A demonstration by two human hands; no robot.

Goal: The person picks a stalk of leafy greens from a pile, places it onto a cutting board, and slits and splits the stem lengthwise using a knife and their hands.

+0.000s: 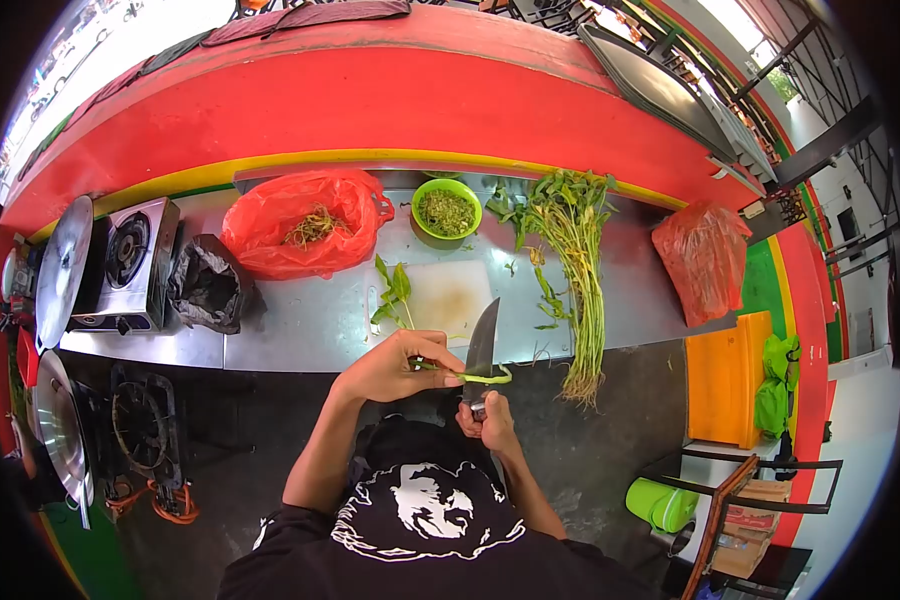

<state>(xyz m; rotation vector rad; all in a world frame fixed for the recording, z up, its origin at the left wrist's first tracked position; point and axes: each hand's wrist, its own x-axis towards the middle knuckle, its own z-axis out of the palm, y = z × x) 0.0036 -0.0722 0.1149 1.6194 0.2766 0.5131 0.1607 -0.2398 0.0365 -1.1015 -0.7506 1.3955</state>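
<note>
Just in front of the metal counter's edge, my left hand pinches a green stem whose end sticks out to the right. My right hand grips a knife by its handle, blade pointing up beside the stem. Beyond the hands lies a white cutting board with a leafy sprig on its left part. A green bowl of chopped greens stands behind the board. To the right, a large bunch of long-stemmed greens hangs its roots over the counter's front edge.
Left on the counter are a red plastic bag with roots inside, a black bag and a gas stove. Another red bag sits at the right end. An orange cabinet and green bucket stand lower right.
</note>
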